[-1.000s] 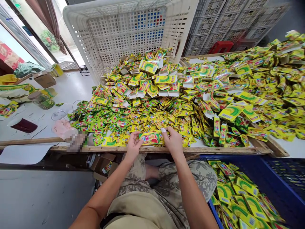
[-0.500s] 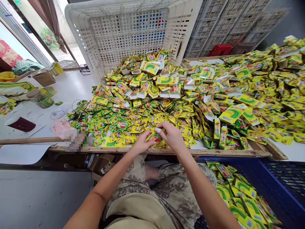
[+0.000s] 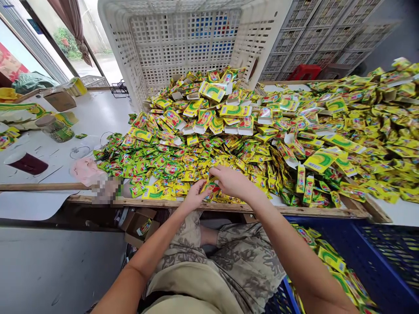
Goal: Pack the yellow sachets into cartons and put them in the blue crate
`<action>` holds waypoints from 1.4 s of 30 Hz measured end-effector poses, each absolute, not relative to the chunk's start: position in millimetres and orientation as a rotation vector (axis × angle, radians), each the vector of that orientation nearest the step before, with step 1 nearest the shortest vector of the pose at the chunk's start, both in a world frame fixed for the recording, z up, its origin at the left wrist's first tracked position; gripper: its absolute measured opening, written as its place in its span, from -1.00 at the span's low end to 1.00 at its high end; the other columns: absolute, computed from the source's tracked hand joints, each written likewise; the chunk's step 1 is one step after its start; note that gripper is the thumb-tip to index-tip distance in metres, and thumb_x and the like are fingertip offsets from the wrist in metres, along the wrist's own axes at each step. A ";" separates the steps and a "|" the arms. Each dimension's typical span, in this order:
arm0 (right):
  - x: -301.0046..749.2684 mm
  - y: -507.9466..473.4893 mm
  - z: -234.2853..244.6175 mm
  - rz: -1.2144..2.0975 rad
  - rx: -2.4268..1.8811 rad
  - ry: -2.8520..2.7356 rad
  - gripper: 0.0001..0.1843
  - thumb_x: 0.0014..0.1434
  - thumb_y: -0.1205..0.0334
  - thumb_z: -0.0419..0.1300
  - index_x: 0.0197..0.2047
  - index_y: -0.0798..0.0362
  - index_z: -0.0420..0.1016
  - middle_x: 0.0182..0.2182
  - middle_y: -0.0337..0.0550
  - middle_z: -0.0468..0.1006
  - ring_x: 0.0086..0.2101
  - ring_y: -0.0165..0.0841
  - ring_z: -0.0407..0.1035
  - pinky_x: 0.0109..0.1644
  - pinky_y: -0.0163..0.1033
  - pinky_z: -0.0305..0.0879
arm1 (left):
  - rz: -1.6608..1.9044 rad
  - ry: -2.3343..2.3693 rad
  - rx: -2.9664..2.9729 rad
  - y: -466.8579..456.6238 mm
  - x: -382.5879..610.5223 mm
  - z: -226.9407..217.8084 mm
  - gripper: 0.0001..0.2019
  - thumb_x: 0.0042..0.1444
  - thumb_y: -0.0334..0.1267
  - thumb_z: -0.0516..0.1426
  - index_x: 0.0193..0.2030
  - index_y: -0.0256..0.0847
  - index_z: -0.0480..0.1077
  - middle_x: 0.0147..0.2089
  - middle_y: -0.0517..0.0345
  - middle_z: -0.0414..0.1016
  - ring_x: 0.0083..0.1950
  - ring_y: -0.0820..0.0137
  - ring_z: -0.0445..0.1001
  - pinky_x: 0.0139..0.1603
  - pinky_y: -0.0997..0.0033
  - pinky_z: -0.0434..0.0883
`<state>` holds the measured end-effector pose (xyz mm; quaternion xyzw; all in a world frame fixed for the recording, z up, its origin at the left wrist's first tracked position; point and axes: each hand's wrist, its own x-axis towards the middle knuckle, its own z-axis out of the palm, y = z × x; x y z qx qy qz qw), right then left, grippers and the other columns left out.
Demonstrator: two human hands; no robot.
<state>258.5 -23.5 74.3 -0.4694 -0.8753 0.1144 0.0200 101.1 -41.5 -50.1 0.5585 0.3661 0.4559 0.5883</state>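
place: packing workshop | evidence: sachet heap (image 3: 203, 157), stacked crates (image 3: 314, 39), wooden-edged table (image 3: 327, 212)

Both hands meet at the near table edge; left hand (image 3: 193, 199) and right hand (image 3: 231, 181) pinch one packet (image 3: 211, 188) beside the heap of packets (image 3: 183, 161); white crate (image 3: 183, 43) far behind.

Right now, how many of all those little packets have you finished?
Done, it seems: yellow boxes lie in the blue crate at the lower right. In hand: the left hand and right hand pinch a small bunch of sachets at the table's wooden edge. To do: a big heap of loose sachets and many open boxes cover the table, so most looks undone.
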 end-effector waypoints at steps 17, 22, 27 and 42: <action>259.9 -13.1 62.0 0.467 -1.254 -2.513 -0.73 0.09 0.46 0.04 -0.20 0.08 0.49 -0.28 -0.07 0.55 -0.23 -0.28 0.40 -0.17 -0.28 0.21 | 0.999 0.825 1.281 -44.6 87.6 -53.0 -0.59 0.05 -0.10 0.19 -0.02 -0.28 0.31 -0.07 0.02 0.43 -0.05 0.28 0.38 0.04 0.29 0.33; 258.6 -18.7 56.2 0.351 -1.362 -2.345 -0.82 0.10 0.40 0.08 -0.23 0.12 0.46 -0.28 -0.05 0.49 -0.27 -0.29 0.36 -0.21 -0.29 0.19 | 1.012 0.828 1.301 -45.1 89.3 -49.1 -0.62 0.06 -0.10 0.18 -0.04 -0.26 0.30 -0.08 0.04 0.43 -0.06 0.30 0.38 0.02 0.31 0.32; 258.9 -18.1 61.3 0.354 -1.396 -2.472 -0.82 0.11 0.43 0.09 -0.20 0.11 0.41 -0.23 -0.04 0.48 -0.24 -0.29 0.35 -0.22 -0.29 0.16 | 1.012 0.824 1.341 -45.3 90.1 -43.7 -0.62 0.06 -0.11 0.19 -0.04 -0.27 0.31 -0.10 0.03 0.42 -0.03 0.27 0.36 0.06 0.28 0.28; 259.4 -15.2 53.3 0.245 -1.352 -2.625 -0.72 0.18 0.40 0.02 -0.06 0.04 0.42 -0.14 -0.04 0.51 -0.25 -0.29 0.41 -0.29 -0.30 0.17 | 0.955 0.800 1.218 -43.8 85.8 -45.1 -0.53 -0.09 -0.07 0.29 -0.10 -0.30 0.34 -0.16 0.07 0.46 -0.15 0.35 0.41 -0.05 0.35 0.34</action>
